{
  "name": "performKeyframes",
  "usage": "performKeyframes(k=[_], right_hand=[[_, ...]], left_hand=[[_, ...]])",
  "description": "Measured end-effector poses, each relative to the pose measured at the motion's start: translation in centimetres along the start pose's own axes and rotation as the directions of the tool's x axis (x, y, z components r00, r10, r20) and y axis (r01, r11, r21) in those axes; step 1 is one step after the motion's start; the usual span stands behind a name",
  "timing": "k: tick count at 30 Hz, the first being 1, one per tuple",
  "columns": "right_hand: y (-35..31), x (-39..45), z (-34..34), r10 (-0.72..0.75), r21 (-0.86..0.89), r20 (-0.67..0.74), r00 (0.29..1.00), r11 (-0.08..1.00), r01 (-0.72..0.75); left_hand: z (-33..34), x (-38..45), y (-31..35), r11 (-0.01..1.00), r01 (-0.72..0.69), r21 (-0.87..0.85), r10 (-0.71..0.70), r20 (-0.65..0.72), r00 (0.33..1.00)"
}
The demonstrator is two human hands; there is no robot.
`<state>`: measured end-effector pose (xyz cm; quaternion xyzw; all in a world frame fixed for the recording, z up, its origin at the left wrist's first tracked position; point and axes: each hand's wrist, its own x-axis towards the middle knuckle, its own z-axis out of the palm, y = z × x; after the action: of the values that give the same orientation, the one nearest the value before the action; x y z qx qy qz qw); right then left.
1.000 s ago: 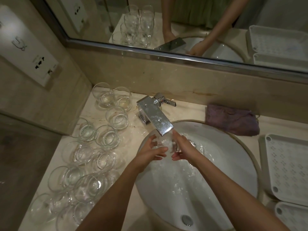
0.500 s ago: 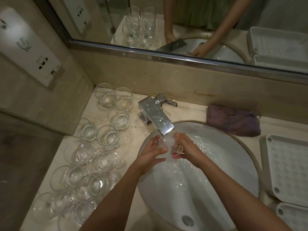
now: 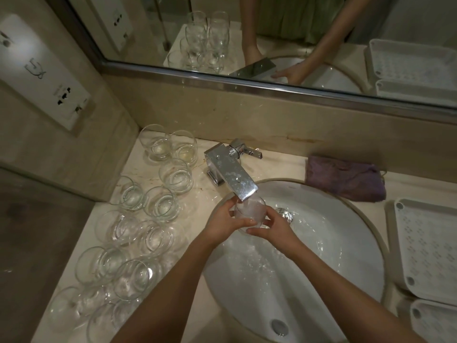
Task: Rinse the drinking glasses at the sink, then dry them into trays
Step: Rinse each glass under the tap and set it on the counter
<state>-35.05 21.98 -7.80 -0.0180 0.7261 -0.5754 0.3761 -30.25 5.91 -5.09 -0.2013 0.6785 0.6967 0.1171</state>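
Fingers (image 3: 243, 222) of the left hand (image 3: 222, 222) and right hand (image 3: 273, 227) curl round one glass (image 3: 249, 210) under the tap (image 3: 233, 178) over the sink (image 3: 346, 243). Other glasses (image 3: 138, 229) crowd the table (image 3: 205, 194) at left; white trays (image 3: 427, 248) sit right.

— Can any writing be read here?
— None. Small marks are seen on the wall socket panel (image 3: 42, 70), but they are too blurred to be made out.

Dim rm: beige marble wall (image 3: 259, 125), mirror (image 3: 309, 28), prob. outlet panel (image 3: 47, 78).
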Motion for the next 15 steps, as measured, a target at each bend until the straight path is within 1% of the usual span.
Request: performKeyframes(k=[2, 4, 5, 7, 10, 12, 15], right_hand=[[0.2, 0.0, 0.4, -0.012, 0.003, 0.000, 1.000, 1.000, 0.012], [-0.4, 0.0, 0.6, -0.016, -0.072, 0.022, 1.000, 0.997, 0.017], [-0.8, 0.1, 0.6, -0.012, -0.137, 0.038, 0.999, 0.990, 0.017], [-1.8, 0.4, 0.3, 0.005, -0.243, 0.097, 0.995, 0.970, 0.019], [-2.6, 1.0, 0.0, 0.052, -0.332, 0.146, 0.988, 0.943, -0.001], [-2.4, 1.0, -0.3, 0.084, -0.317, 0.137, 0.987, 0.948, -0.037], [-1.0, 0.6, -0.4, 0.076, -0.187, 0.111, 0.991, 0.981, -0.054]], left_hand=[[-1.0, -0.3, 0.0, 0.998, 0.030, -0.060, -0.024, 0.099, 0.995], [-2.0, -0.7, -0.4, 0.992, 0.061, -0.115, -0.042, 0.158, 0.987], [-2.3, -0.9, -0.6, 0.987, 0.079, -0.142, -0.056, 0.158, 0.986], [-2.7, -1.0, -1.2, 0.969, 0.156, -0.191, -0.136, 0.110, 0.985], [-2.6, -0.8, -1.9, 0.949, 0.244, -0.201, -0.240, 0.046, 0.970], [-2.3, -0.5, -1.8, 0.959, 0.240, -0.154, -0.241, 0.013, 0.971], [-1.5, -0.2, -1.2, 0.984, 0.171, -0.054, -0.171, 0.008, 0.985]])
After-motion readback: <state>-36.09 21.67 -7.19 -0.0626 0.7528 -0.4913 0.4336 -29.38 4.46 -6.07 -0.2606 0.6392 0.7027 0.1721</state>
